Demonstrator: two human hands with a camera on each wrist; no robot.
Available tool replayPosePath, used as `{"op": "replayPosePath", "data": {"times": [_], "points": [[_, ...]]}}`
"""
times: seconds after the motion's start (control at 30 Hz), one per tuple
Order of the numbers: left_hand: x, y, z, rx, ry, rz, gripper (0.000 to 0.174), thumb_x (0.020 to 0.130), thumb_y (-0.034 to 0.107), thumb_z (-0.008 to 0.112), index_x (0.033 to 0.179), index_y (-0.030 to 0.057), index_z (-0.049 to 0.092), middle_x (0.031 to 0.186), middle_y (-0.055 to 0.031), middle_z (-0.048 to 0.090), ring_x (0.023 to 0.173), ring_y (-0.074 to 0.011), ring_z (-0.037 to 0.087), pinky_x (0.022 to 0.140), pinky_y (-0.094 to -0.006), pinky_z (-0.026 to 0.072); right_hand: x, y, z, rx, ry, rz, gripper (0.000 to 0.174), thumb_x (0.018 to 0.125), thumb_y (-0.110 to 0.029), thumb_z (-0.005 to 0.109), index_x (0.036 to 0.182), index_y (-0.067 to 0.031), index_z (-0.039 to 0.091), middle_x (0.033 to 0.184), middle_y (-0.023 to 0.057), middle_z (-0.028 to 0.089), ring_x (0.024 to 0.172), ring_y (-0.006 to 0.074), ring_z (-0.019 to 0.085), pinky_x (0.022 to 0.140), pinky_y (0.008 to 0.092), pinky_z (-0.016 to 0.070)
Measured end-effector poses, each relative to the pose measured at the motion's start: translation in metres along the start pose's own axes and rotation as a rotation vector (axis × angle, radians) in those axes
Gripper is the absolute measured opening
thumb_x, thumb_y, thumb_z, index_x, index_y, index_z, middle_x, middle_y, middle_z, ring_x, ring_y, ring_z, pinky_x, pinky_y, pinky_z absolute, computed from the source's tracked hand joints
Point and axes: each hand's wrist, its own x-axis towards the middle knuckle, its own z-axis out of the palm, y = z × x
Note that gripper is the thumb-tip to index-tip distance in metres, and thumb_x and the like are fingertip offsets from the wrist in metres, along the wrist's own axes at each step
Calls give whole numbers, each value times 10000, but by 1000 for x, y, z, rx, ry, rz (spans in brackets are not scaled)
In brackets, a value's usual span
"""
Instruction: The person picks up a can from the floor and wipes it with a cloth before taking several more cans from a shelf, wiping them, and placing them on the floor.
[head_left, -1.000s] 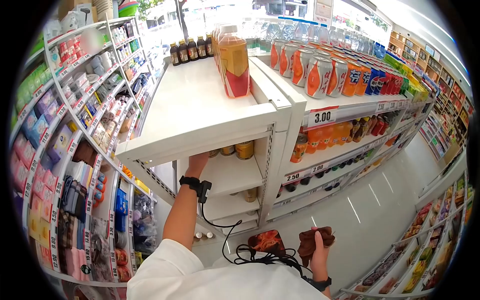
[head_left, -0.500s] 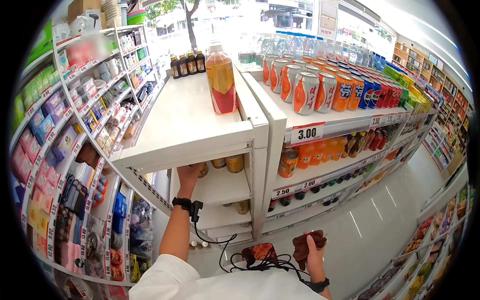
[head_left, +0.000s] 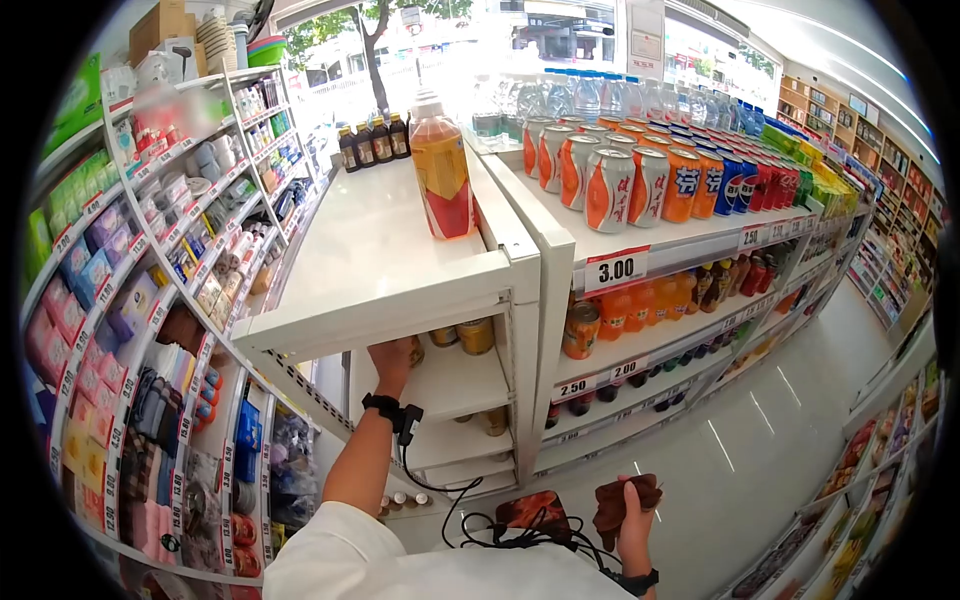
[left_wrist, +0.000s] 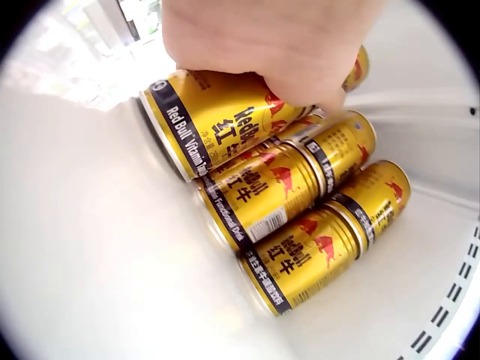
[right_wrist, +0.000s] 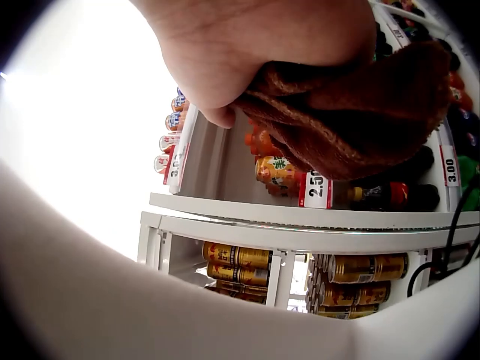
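Note:
My left hand [head_left: 391, 366] reaches into the upper compartment of a white shelf unit and grips a gold Red Bull can [left_wrist: 199, 116] at the left end of a group. In the left wrist view the back of the hand covers the can's upper part, and its fingertips are hidden. More gold Red Bull cans [left_wrist: 300, 259] stand right beside it, with others behind. Low on the right, my right hand [head_left: 634, 530] holds a crumpled brown cloth [head_left: 610, 512], its thumb across the top; in the right wrist view the cloth [right_wrist: 352, 112] hangs from the hand.
An orange-and-red drink bottle [head_left: 443, 185] and small dark bottles [head_left: 375, 145] stand on the unit's top. Rows of soda cans [head_left: 610, 185] fill the adjoining shelf. Black cable [head_left: 500, 530] loops at my front, by a red patterned stool [head_left: 530, 510]. Stocked shelves [head_left: 160, 300] line the left.
The head view has shifted slightly. More of my left hand shows below the unit's top edge, with a can at its fingers. The right hand keeps hold of the cloth.

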Motion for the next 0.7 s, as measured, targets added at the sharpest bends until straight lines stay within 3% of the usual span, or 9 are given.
{"op": "replayPosePath", "data": {"times": [0.1,0.17,0.2,0.27,0.37,0.4,0.5,0.57,0.7], "points": [[-1,0,-1,113,50,11,357,886,125,687,1164,-61,563,1127,-141,634,1036,-237,585,932,-348,447,1,0,0,46,37,51,267,945,-231,629,1079,-5,581,1011,69,621,918,131,577,832,283,467],[-13,35,-12,-190,178,-74,269,913,95,642,1109,-74,569,1078,-112,641,961,-210,603,844,-334,474,5,8,-1,-27,10,2,326,967,-303,597,1143,-33,554,980,63,604,846,130,589,748,274,490],[-17,42,-21,-214,139,-249,285,955,132,612,1157,-51,529,1062,-89,625,960,-173,597,843,-307,485,5,8,-1,-31,19,11,326,967,-303,597,1143,-33,554,980,63,604,846,130,589,748,274,490],[-28,55,-35,-571,77,-391,315,999,240,569,1167,-21,518,1021,-72,619,929,-160,609,839,-301,508,12,3,4,-15,-14,12,317,972,-306,585,1139,-37,563,972,66,606,836,135,596,737,276,497],[-64,76,-63,-757,-108,-635,375,1021,356,507,1166,10,514,1003,-70,623,894,-166,629,807,-316,535,7,-4,15,-31,-37,73,306,972,-296,579,1137,-40,564,967,67,614,840,141,610,741,276,505],[-78,83,-69,-759,-149,-709,423,1028,427,447,1141,26,522,979,-81,629,870,-205,651,773,-361,554,7,-7,19,-9,-64,96,301,971,-291,579,1136,-40,564,968,68,618,844,142,613,745,275,506],[-115,98,-85,-780,-222,-904,482,1010,494,439,1124,33,523,957,-96,631,859,-253,657,772,-428,565,9,-13,33,23,-136,118,274,971,-263,573,1130,-40,569,982,68,626,861,141,616,765,271,499],[-133,107,-87,-918,-288,-1141,551,979,560,449,1119,32,522,950,-107,630,847,-299,657,774,-495,566,13,-28,48,84,-219,128,206,953,-186,619,1074,-21,599,980,60,645,927,116,616,814,249,485],[-160,110,-83,-1065,-437,-1238,586,957,599,447,1130,44,517,971,-110,627,846,-311,659,756,-523,565,18,-52,80,204,-384,160,230,957,-158,620,1121,-5,566,1006,88,672,890,148,660,756,264,518]]}}
